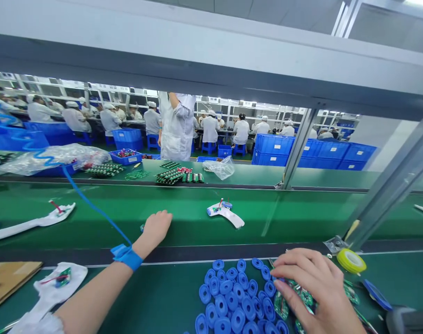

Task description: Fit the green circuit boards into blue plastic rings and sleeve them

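Caps of blue plastic (228, 297) lie in a loose heap on the green bench mat (156, 297) right in front of the worker, mixed at the right edge with small green circuit boards (302, 297). The worker's right hand (317, 290) sits spread over that spot, fingers arched and their tips down among the boards and the nearest caps. From where I stand, I cannot tell whether they are grasping anything or merely resting there. The left hand (157, 227) lies farther off on the green conveyor belt (197, 222), fingers loosely curled, released and empty. Around that wrist is a blue antistatic strap (127, 256), with a coiled blue cord (89, 208) running up and away across the belt.

On the belt, ahead and to the right of the left hand, sits a white foam holder (225, 215) carrying a small board with red wire, and a long white foam strip (34, 222) lies to the left. Another white foam piece (60, 283) lies on the mat beside the left forearm, near a flat sheet of brown cardboard (9, 283). Just beyond the right hand sits a yellow tape roll (351, 260). Along the far bench lie stacked green boards (169, 176) and a clear plastic bag (51, 157). Past them stands a co-worker in a white coat (176, 127), with blue plastic crates (274, 148) stacked off to the right.
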`<action>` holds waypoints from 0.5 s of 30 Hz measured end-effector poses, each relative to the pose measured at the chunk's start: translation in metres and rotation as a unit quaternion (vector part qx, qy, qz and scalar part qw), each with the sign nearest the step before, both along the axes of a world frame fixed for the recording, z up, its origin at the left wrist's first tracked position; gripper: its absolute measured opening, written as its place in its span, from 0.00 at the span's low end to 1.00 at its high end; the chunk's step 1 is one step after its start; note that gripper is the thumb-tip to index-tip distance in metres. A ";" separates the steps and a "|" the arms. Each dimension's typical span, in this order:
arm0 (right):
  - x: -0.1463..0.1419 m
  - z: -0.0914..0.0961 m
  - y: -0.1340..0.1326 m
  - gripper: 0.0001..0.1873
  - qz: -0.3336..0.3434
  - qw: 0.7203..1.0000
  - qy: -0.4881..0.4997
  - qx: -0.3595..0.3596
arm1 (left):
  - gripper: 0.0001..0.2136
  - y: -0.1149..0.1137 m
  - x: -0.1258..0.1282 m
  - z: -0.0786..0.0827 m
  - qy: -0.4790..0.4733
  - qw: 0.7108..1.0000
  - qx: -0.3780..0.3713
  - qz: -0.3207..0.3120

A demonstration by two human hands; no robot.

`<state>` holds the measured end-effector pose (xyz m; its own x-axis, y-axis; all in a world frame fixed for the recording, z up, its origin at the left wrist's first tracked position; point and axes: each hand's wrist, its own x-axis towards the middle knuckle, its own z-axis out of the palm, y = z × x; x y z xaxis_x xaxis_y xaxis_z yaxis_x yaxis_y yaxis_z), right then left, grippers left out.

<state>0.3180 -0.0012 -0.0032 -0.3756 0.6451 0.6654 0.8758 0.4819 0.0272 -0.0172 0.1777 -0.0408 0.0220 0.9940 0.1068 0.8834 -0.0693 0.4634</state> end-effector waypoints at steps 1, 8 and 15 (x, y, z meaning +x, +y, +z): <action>-0.005 0.001 0.001 0.06 0.011 1.000 0.016 -0.016 | 0.11 -0.003 0.004 0.004 0.000 1.000 0.003 -0.013; -0.057 0.004 0.012 0.19 0.071 0.948 0.258 -0.173 | 0.06 -0.065 0.076 0.055 -0.151 0.972 -0.009 -0.181; -0.075 -0.008 0.023 0.08 0.042 0.860 0.424 -0.281 | 0.07 -0.116 0.114 0.058 -0.258 0.939 -0.015 -0.227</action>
<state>0.2434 0.0219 -0.0117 0.0306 0.9484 0.3157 0.4284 0.2729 -0.8614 0.0968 0.0621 0.0176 0.3978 0.8972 0.1918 0.4223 -0.3647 0.8299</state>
